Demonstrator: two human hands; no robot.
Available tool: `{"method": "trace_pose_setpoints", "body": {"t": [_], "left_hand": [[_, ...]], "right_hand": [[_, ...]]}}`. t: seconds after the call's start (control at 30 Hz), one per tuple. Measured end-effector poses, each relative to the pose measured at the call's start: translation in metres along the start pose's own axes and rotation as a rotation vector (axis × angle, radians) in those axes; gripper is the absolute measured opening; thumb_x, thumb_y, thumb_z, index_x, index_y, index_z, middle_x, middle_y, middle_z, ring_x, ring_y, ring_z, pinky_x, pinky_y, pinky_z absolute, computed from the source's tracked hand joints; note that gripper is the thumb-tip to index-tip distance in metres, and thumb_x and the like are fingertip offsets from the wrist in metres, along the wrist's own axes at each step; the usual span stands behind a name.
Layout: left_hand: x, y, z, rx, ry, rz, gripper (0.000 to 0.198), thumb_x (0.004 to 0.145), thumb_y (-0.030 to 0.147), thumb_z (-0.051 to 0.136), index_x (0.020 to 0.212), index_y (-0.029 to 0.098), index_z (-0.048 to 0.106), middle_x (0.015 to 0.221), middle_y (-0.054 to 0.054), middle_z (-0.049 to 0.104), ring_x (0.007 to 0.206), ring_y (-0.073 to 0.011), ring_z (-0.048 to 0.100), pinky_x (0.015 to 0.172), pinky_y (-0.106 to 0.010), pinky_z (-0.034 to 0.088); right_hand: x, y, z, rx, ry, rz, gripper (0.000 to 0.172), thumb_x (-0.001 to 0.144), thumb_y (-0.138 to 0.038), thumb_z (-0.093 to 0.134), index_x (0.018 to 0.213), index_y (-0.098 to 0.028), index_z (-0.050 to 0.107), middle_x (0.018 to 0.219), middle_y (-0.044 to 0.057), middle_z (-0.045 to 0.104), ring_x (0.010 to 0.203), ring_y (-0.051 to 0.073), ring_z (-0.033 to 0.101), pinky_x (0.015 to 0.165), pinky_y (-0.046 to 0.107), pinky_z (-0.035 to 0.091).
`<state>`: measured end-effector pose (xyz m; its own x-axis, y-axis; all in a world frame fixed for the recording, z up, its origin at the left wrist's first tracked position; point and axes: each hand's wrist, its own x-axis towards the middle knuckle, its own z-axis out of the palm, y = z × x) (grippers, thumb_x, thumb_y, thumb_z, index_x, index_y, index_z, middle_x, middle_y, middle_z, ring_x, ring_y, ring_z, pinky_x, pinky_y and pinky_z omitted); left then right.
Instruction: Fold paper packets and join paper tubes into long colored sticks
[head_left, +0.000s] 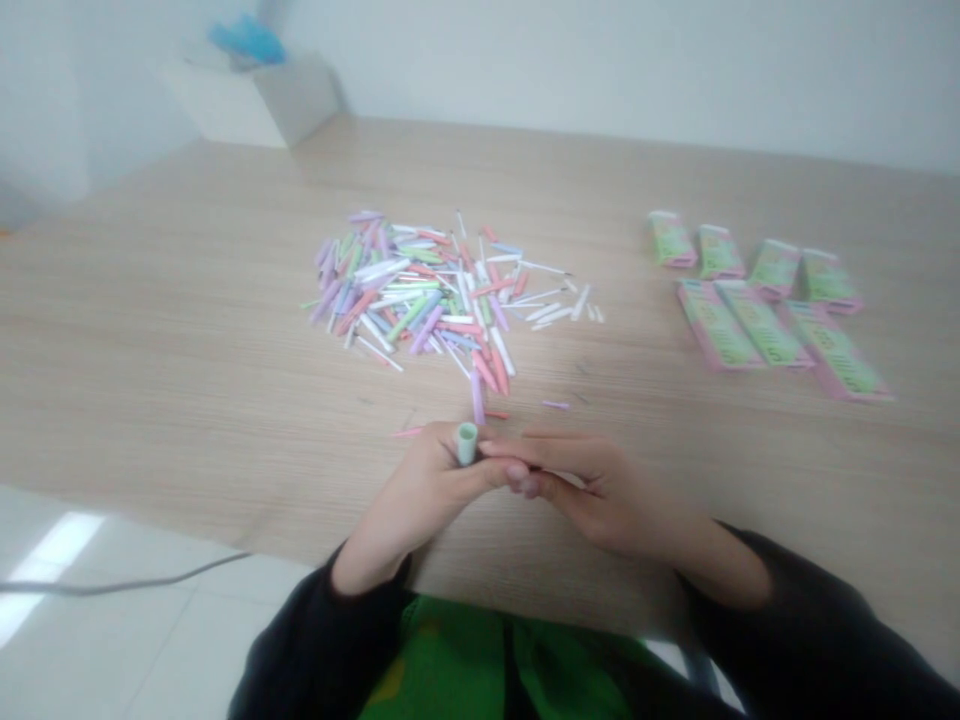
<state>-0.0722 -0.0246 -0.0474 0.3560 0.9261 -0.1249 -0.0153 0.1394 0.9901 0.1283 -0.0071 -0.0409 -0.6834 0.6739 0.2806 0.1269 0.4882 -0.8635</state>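
My left hand [448, 472] is closed around a pale green pen tube [466, 443], its hollow end pointing up between thumb and fingers. Pressed against it from the right, my right hand [581, 482] has thumb and fingers pinched together; the two thumbs touch. Whatever lies between the fingertips of the right hand is hidden. Just beyond the hands is a loose pile of pen parts [420, 290]: purple, red, green, blue and white tubes mixed with thin white refills. A purple tube [478, 395] lies close to my left hand.
Several pink and green boxes [761, 325] lie in two rows on the right of the wooden table [187, 330]. At the back left stands a white box [277, 100] with blue plastic [249, 40] on top. A cable [127, 585] runs over the floor.
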Motion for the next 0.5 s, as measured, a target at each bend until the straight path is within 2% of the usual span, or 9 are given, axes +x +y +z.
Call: {"method": "trace_pose_setpoints", "body": {"t": [0.03,0.1,0.2,0.3,0.37,0.5], "left_hand": [[0.002,0.0,0.001,-0.006,-0.019,0.01,0.035,0.081,0.047,0.081,0.066,0.016,0.073,0.069,-0.005,0.074,0.069,-0.0193,0.066,0.073,-0.031,0.053],[0.004,-0.001,0.002,-0.014,-0.03,0.028,0.04,0.082,0.053,0.079,0.068,0.016,0.072,0.071,-0.005,0.073,0.07,-0.0196,0.066,0.074,-0.032,0.053],[0.004,-0.006,0.002,-0.03,-0.025,0.067,0.047,0.081,0.061,0.078,0.074,0.016,0.069,0.072,-0.004,0.068,0.072,-0.0177,0.062,0.074,-0.031,0.05],[0.003,-0.012,0.002,-0.101,-0.015,0.115,0.051,0.081,0.066,0.076,0.085,0.017,0.064,0.071,0.002,0.056,0.064,-0.0127,0.049,0.065,-0.027,0.042],[0.002,-0.015,0.003,-0.194,-0.007,0.105,0.045,0.09,0.063,0.068,0.099,0.019,0.062,0.07,0.005,0.048,0.06,-0.0109,0.041,0.059,-0.026,0.035],[-0.001,-0.018,0.009,-0.343,-0.128,0.066,0.029,0.103,0.047,0.053,0.115,0.021,0.056,0.077,0.003,0.049,0.062,-0.0111,0.041,0.06,-0.026,0.032]], "right_hand": [[0.0,0.001,0.001,0.02,-0.02,0.025,0.049,0.097,-0.011,0.053,0.138,-0.035,0.066,0.112,0.001,0.077,0.089,0.018,0.07,0.082,0.033,0.059],[0.0,0.001,0.002,0.056,-0.031,0.07,0.052,0.095,-0.01,0.054,0.135,-0.04,0.067,0.108,-0.001,0.077,0.083,0.017,0.07,0.078,0.032,0.06],[0.001,0.0,0.001,0.103,0.042,0.093,0.037,0.093,-0.013,0.061,0.119,-0.035,0.075,0.099,-0.001,0.077,0.084,0.018,0.072,0.079,0.032,0.06],[0.002,0.001,-0.007,0.168,0.221,0.154,0.021,0.092,-0.022,0.07,0.111,-0.028,0.075,0.088,0.0,0.078,0.08,0.017,0.075,0.078,0.031,0.061],[0.002,0.001,-0.015,0.192,0.358,0.183,0.018,0.091,-0.029,0.074,0.109,-0.026,0.073,0.084,0.0,0.079,0.079,0.017,0.076,0.078,0.031,0.061],[0.003,-0.007,-0.027,0.082,0.528,0.143,0.012,0.094,-0.035,0.072,0.103,-0.026,0.074,0.091,0.002,0.081,0.085,0.018,0.077,0.085,0.034,0.062]]}}
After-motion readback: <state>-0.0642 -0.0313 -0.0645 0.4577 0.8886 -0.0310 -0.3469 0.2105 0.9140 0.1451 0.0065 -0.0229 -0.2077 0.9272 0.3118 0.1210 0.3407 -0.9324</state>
